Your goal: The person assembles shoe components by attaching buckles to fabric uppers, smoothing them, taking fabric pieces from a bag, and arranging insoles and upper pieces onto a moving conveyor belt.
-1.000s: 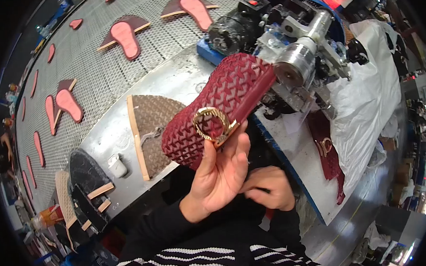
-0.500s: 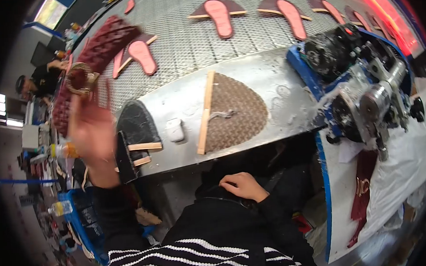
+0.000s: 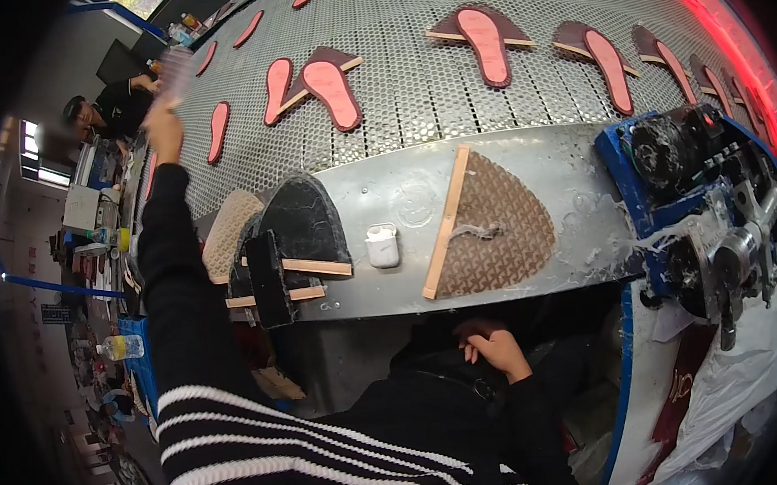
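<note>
My left hand point(image 3: 165, 129) reaches out at the upper left, its fingers closed at the lower end of a blurred, pale reddish thing point(image 3: 175, 74) that I cannot make out. Low at my lap, in front of the table edge, my right hand point(image 3: 500, 353) has loosely bent fingers, slightly apart, with nothing visible in them. On the metal table point(image 3: 569, 163) lies a brown woven piece point(image 3: 502, 228) with a light strip along one side. A white case point(image 3: 383, 246) sits to its left, beside black curved pieces point(image 3: 304, 221) with light strips.
Pink sole pieces point(image 3: 486, 44), several with dark red parts, lie on the perforated mesh surface point(image 3: 397, 75). A machine point(image 3: 723, 251) stands at the right, above a dark red strap piece point(image 3: 682, 394) and white plastic point(image 3: 747, 382). Another person point(image 3: 114, 112) is at the far left.
My left hand has gone from near the machine, where it held a red woven piece with a gold ring, far to the upper left. My right hand has dropped to my lap. The view has turned left.
</note>
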The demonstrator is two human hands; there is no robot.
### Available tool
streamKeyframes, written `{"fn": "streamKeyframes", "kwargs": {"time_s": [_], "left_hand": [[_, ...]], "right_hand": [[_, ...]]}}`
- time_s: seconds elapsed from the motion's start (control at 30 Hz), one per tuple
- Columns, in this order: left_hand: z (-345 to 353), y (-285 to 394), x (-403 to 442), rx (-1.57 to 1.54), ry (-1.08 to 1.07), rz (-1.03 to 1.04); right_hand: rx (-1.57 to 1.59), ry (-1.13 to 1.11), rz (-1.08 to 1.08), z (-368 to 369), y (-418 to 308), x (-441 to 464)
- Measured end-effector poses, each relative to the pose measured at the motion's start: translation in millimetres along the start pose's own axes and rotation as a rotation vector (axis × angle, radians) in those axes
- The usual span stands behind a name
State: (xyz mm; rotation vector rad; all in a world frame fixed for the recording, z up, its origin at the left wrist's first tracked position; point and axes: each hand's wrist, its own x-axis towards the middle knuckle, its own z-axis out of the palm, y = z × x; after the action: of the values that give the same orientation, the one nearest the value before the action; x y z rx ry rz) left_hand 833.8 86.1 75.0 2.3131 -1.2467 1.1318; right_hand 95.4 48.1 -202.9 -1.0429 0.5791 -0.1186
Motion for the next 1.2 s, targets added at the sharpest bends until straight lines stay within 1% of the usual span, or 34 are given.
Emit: {"fn": "streamKeyframes", "kwargs": {"time_s": [0.03,0.07,0.1,0.13,0.17,0.23,0.33,0.43,0.53,0.67,0.77,0.8,0.9,0.93,0.97,1.03,1.13,1.2], "left_hand": [[38.6,-10.9,-14.7,-0.070,-0.150,0.064],[70.2,-9.5,-32.6,0.030,-0.305,0.221],[76.1,26.6,-55.4,0.140,-0.467,0.084],[88.4,46.4,-72.0,0.136,-0.554,-0.100],[104.5,53.0,-85.7,0.153,-0.600,-0.152],[126.1,57.6,-98.1,0.213,-0.543,-0.072],[144.8,60.0,-80.4,0.015,-0.475,-0.070],[148.1,82.9,-57.6,-0.166,-0.384,-0.091],[141.4,123.9,-36.8,-0.076,-0.435,-0.179],[140.3,162.5,-12.7,-0.001,-0.634,-0.272],[157.8,172.1,-1.3,0.044,-0.612,-0.278],[162.3,173.0,3.4,0.044,-0.660,-0.310],[185.8,169.2,9.1,0.056,-0.764,-0.398],[194.4,167.7,10.8,0.076,-0.790,-0.428],[202.0,164.8,12.0,0.056,-0.790,-0.441],[193.1,169.4,15.0,0.021,-0.790,-0.474],[165.2,194.0,25.7,0.012,-0.760,-0.503],[182.8,181.3,34.0,-0.190,-0.615,-0.499]], "right_hand": [[0.018,-0.003,-0.004,-1.2,-0.8,0.6],[0.050,-0.005,-0.029,-2.1,-0.9,2.5],[0.057,0.003,-0.031,-2.5,-2.6,5.2],[0.067,0.011,-0.028,-2.1,-3.7,5.9],[0.073,0.022,-0.026,-3.8,-5.3,6.8],[0.138,0.050,-0.020,-6.6,-4.1,5.9],[0.193,0.055,-0.017,-10.0,-1.3,4.8],[0.207,0.062,-0.001,-9.2,0.5,6.7],[0.225,0.090,0.012,-10.0,4.2,10.2],[0.211,0.129,0.035,-11.1,5.1,13.8],[0.260,0.215,-0.006,-7.8,5.2,14.5],[0.219,0.198,-0.001,-10.9,6.3,14.1],[0.251,0.242,0.024,-14.2,19.4,15.7],[0.174,0.266,0.020,-12.6,17.4,16.6],[0.150,0.254,0.036,-15.7,23.9,18.9],[0.099,0.221,0.075,-24.6,41.3,22.3],[0.189,0.240,0.144,-25.6,39.6,24.4],[0.189,0.257,0.164,-25.4,36.2,26.1]]}}
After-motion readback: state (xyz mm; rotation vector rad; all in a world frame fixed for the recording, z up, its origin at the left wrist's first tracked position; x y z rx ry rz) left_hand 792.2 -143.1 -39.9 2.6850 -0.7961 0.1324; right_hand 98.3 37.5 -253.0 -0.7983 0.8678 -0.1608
